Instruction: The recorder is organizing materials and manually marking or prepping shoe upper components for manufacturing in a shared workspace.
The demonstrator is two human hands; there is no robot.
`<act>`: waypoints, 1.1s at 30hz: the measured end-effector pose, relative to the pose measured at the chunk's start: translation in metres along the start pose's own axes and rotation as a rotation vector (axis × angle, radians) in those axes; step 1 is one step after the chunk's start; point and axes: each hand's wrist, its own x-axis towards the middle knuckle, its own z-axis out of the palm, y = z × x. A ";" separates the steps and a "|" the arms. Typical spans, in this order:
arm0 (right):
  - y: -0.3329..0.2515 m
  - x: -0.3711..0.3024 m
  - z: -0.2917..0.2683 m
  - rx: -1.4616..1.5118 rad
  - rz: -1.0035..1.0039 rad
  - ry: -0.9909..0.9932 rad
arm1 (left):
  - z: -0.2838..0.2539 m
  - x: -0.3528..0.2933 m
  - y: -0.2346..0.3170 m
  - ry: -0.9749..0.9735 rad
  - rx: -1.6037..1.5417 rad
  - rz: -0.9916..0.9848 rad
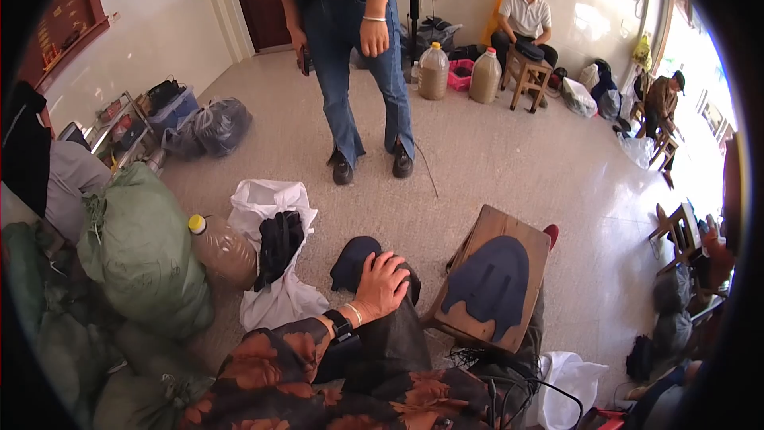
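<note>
My left hand (383,283) lies palm down over my dark knee, its fingers stretched and slightly apart. Just beyond it is a navy cloth piece (352,263) with a rounded edge, partly hidden by the hand; whether the two touch I cannot tell. To the right, a wooden stool (451,330) bears another navy cloth piece (492,279), spread flat, with a rounded far end and uneven near edge. My right hand is out of sight. Thin black cords (521,382) hang by my lap at the lower right.
An open white sack (290,295) holds dark items, beside a yellow-capped jug (227,251) and a bulging green sack (147,247). A person in jeans (350,40) stands ahead. Further back are a seated person (525,16) and two jugs. A white bag (569,386) lies right of my legs.
</note>
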 end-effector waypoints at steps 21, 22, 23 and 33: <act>0.003 -0.113 -0.057 -0.059 0.153 0.021 | 0.003 0.004 0.006 -0.013 0.036 -0.026; 0.005 -0.119 -0.057 -0.052 0.159 0.028 | 0.002 0.005 0.007 -0.021 0.037 -0.028; 0.007 -0.126 -0.056 -0.044 0.165 0.036 | 0.001 0.006 0.009 -0.028 0.038 -0.029; 0.013 -0.183 -0.047 0.003 0.220 0.120 | 0.005 0.012 0.017 -0.044 0.027 -0.009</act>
